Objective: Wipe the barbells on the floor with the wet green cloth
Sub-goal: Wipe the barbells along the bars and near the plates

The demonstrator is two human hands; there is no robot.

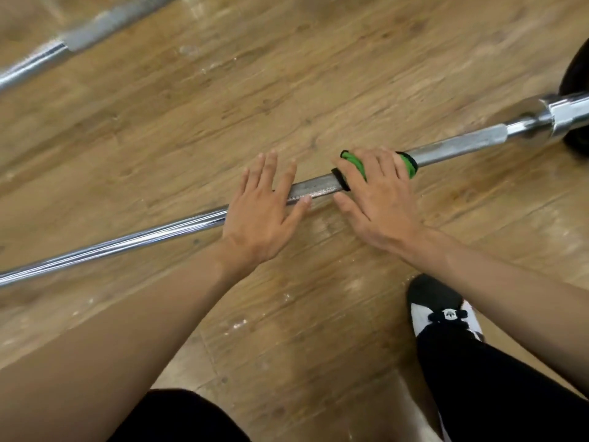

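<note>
Green cloth (357, 165) lies wrapped over the near barbell (462, 146) on the floor (287, 90), pressed down by the right hand (379, 193) with flat fingers, the left hand (261, 212) resting straight-fingered beside it, so wiping looks midway, the second barbell (79, 39) probably left.
</note>
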